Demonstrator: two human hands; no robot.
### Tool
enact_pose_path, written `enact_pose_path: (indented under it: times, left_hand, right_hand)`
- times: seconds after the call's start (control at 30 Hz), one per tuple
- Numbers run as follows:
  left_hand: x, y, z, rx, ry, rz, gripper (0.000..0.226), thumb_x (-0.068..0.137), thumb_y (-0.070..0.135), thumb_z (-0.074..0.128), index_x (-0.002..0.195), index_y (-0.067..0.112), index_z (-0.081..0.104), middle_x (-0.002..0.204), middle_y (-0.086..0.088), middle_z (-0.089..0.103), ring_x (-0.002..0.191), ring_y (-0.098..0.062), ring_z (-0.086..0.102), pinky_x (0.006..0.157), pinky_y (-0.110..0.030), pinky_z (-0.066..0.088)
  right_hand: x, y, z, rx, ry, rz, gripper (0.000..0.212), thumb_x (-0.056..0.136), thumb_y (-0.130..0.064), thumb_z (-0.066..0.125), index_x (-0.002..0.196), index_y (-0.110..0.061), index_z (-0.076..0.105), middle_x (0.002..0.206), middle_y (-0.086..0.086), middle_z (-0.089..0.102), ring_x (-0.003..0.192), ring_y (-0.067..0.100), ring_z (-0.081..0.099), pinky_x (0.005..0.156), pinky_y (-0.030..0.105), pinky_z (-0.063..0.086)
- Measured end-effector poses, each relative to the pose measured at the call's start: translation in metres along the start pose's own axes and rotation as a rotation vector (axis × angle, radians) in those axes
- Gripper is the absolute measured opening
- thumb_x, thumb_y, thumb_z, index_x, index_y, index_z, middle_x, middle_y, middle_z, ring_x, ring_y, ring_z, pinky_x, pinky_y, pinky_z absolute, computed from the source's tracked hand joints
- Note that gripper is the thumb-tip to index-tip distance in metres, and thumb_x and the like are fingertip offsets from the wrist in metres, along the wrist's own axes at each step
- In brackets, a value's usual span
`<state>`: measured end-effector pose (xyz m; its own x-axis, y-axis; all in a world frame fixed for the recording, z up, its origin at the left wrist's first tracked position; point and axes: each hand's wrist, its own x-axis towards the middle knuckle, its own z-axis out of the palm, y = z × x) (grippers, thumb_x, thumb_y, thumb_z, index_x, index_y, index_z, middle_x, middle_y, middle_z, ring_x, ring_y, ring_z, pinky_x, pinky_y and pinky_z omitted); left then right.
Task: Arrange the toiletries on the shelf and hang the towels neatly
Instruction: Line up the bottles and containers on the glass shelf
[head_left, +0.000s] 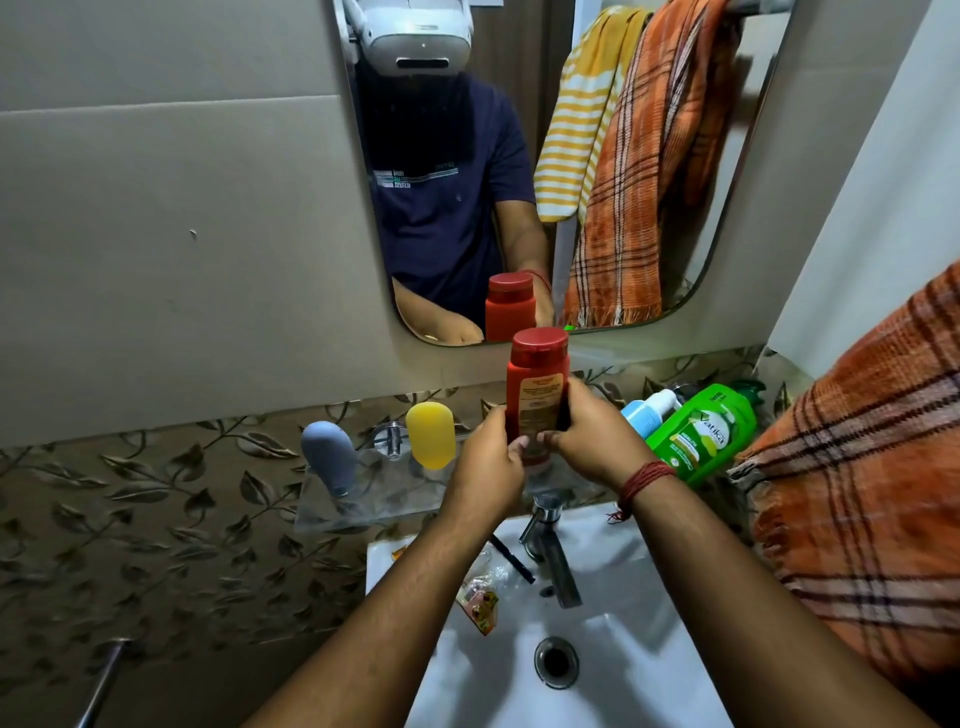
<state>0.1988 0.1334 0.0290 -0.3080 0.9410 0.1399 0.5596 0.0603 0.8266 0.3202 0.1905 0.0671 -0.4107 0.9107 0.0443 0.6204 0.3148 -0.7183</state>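
A red bottle (536, 382) with a red cap stands upright over the middle of the glass shelf (363, 506). My left hand (488, 470) grips its lower left side and my right hand (592, 439) grips its right side. On the shelf's left part stand a grey squeeze bottle (328, 457) and a yellow squeeze bottle (430, 435). To the right lie a green shampoo bottle (701, 434) and a blue and white bottle (649, 413), both tilted. An orange plaid towel (862, 499) hangs at the right edge.
Below the shelf are a white sink (623, 649) and its metal tap (550, 545). A small sachet (480, 603) and a dark stick lie on the sink's rim. The mirror (519, 156) reflects a person, a striped yellow towel and the plaid towel.
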Motion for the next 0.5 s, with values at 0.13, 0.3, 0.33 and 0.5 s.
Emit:
enact_pose_path:
  times: [0.13,0.3,0.33,0.5]
  left_hand:
    - [-0.012,-0.007,-0.002,0.025,0.035,-0.064,0.030,0.096,0.022,0.061,0.125,0.022,0.053,0.123,0.003,0.064,0.114,-0.016,0.060,0.093,-0.034,0.051]
    - [-0.049,-0.011,0.000,0.058,0.081,0.007,0.030,0.097,0.029,0.058,0.125,0.023,0.052,0.121,0.007,0.055,0.111,-0.011,0.057,0.094,-0.037,0.053]
    - [-0.053,-0.010,0.002,0.072,0.063,0.053,0.028,0.097,0.029,0.058,0.124,0.024,0.052,0.121,0.008,0.055,0.110,-0.010,0.057,0.094,-0.035,0.053]
    - [-0.050,0.015,0.015,0.225,-0.074,0.306,0.032,0.097,0.019,0.054,0.129,0.020,0.048,0.128,0.003,0.051,0.115,-0.015,0.053,0.093,-0.034,0.049]
  right_hand:
    - [-0.009,0.005,-0.010,0.021,0.147,-0.038,0.036,0.087,-0.009,0.070,0.118,-0.015,0.055,0.119,0.003,0.067,0.111,0.017,0.061,0.095,0.030,0.047]
    - [-0.040,0.018,-0.020,-0.045,0.373,-0.073,0.016,0.090,-0.008,0.064,0.105,-0.014,0.064,0.105,0.003,0.068,0.097,0.019,0.063,0.086,0.032,0.051]
    - [-0.047,0.021,-0.018,-0.083,0.369,-0.084,0.014,0.090,-0.007,0.064,0.103,-0.013,0.065,0.103,0.003,0.067,0.094,0.020,0.063,0.083,0.031,0.050]
    - [-0.065,0.031,-0.005,-0.304,0.209,-0.034,0.016,0.090,-0.008,0.061,0.106,-0.009,0.063,0.104,0.011,0.064,0.100,0.030,0.060,0.084,0.036,0.046]
